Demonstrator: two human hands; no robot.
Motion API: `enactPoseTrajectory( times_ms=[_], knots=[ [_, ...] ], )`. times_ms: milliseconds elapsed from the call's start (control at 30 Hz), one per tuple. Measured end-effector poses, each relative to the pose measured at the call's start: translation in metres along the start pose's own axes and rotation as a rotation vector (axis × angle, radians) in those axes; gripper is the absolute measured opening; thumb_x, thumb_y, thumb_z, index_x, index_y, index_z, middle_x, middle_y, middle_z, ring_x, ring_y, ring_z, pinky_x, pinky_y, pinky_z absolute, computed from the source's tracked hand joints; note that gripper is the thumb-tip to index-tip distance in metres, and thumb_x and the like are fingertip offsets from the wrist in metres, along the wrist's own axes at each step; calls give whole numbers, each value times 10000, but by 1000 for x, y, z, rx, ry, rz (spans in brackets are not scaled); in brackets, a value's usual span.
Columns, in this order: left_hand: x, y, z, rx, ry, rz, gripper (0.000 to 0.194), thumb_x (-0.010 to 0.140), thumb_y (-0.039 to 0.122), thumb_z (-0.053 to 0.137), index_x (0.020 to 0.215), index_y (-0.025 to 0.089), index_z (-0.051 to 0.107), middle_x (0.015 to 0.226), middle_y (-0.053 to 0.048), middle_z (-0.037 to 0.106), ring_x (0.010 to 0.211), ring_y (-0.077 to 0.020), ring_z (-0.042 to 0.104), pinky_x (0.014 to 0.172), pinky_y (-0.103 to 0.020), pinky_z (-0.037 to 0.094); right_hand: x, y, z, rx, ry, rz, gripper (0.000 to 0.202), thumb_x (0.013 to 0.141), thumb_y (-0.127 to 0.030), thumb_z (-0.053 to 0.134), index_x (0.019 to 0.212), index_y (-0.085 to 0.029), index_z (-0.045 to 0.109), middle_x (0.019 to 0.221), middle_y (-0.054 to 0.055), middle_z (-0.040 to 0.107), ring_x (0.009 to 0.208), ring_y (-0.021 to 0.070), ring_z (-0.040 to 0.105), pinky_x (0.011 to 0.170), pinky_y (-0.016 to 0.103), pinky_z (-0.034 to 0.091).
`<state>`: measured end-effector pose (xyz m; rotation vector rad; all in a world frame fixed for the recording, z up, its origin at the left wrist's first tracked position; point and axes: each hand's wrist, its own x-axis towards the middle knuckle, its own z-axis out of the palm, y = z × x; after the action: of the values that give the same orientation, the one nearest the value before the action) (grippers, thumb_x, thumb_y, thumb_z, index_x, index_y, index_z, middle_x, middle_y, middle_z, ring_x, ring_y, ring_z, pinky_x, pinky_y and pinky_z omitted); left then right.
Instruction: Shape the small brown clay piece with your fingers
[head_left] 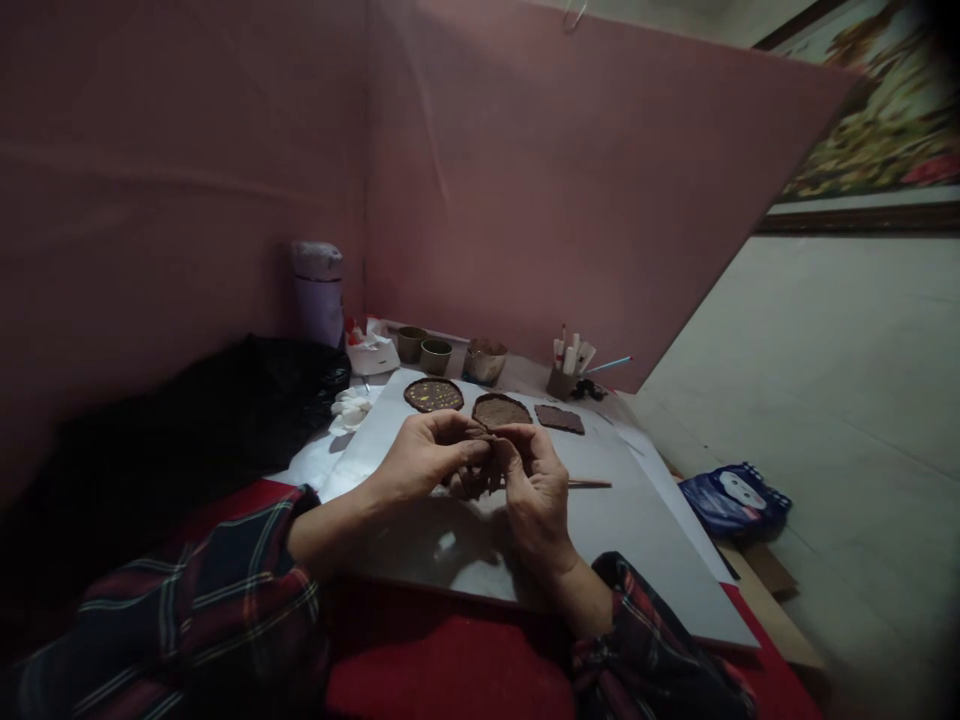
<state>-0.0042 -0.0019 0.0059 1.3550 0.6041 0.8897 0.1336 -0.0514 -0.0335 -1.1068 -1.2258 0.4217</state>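
My left hand [431, 455] and my right hand [536, 490] meet above a white board [645, 540], both pinching a dark brown piece of clay [480, 475]. Fingers and thumbs cover part of the clay, so its full shape is hidden. Behind the hands lie a round brown disc with yellow specks [433, 394], a plain brown round piece [501, 410] and a small brown rectangular slab [559, 418]. A thin wooden stick [591, 484] rests on the board, just right of my right hand.
At the back stand two small cups [436, 357], a stained bowl [484, 362] and a holder with tools [564, 382]. Crumpled tissue [349, 410], a black bag [225, 410] and a purple bottle [319, 300] are left. A blue pouch [735, 500] sits right.
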Motion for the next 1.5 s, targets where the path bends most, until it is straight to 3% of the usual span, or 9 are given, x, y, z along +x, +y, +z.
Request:
enactPoseTrajectory(
  times_ms=[167, 433, 600, 733, 867, 1067, 1200, 1367, 1500],
  knots=[
    [-1, 1, 1, -31, 16, 18, 414, 655, 394, 828, 884, 101, 645, 674, -21, 669, 497, -99, 587, 476, -217, 485, 1, 1, -2, -15, -28, 35, 282, 950, -458, 513, 1035, -218, 635, 824, 16, 657, 658, 127, 576, 597, 258, 463],
    [-1, 1, 1, -48, 38, 41, 245, 670, 250, 782, 802, 99, 641, 588, -3, 642, 451, -104, 583, 452, -213, 480, -4, -2, -1, -12, -62, -34, 193, 924, -390, 588, 962, -217, 663, 907, 39, 698, 835, 161, 656, 735, 290, 513],
    [-1, -1, 1, -50, 82, 40, 240, 706, 225, 749, 897, 89, 701, 730, -42, 716, 548, -106, 630, 515, -205, 509, -1, -2, 2, -3, -20, 10, 225, 881, -400, 650, 991, -204, 651, 927, 44, 704, 844, 163, 663, 741, 291, 520],
    [0, -3, -1, -45, 61, 30, 319, 711, 223, 750, 997, 85, 721, 826, -65, 745, 633, -103, 656, 580, -194, 532, 2, 0, 0, -102, -4, -76, 194, 903, -388, 622, 921, -199, 663, 890, 33, 680, 836, 159, 640, 758, 299, 502],
    [1, -4, -1, -13, -35, 1, 348, 738, 300, 731, 1001, 73, 719, 710, -52, 714, 535, -113, 632, 532, -229, 538, 3, 2, -2, -108, 19, -120, 169, 929, -359, 588, 961, -210, 662, 911, 28, 677, 876, 158, 644, 796, 301, 501],
    [1, -4, 1, -6, 47, 66, 303, 731, 274, 725, 958, 72, 721, 667, -53, 710, 494, -123, 626, 476, -227, 527, 3, 3, -1, -81, 4, -128, 156, 911, -329, 621, 1013, -228, 681, 955, 29, 696, 891, 155, 661, 767, 282, 522],
    [0, -3, 2, -4, 77, 85, 243, 709, 227, 741, 902, 81, 741, 718, -63, 732, 531, -114, 640, 493, -202, 526, 4, 2, -2, -146, 36, -280, 89, 890, -215, 645, 955, -231, 703, 909, 17, 685, 864, 146, 657, 775, 280, 537],
    [-1, -1, 1, -52, 87, 47, 216, 720, 213, 739, 897, 90, 745, 688, -48, 723, 524, -117, 639, 486, -199, 510, 2, 3, -5, -299, 24, -536, 298, 882, -96, 596, 1115, -258, 687, 970, 33, 644, 837, 131, 656, 693, 238, 559],
    [-2, 0, 0, -85, 36, 70, 203, 706, 181, 757, 890, 96, 746, 736, -34, 724, 579, -89, 635, 547, -172, 505, 2, 4, -6, -354, 44, -596, 334, 888, -59, 566, 1130, -261, 674, 970, 33, 628, 859, 129, 657, 735, 240, 575]
  ],
)
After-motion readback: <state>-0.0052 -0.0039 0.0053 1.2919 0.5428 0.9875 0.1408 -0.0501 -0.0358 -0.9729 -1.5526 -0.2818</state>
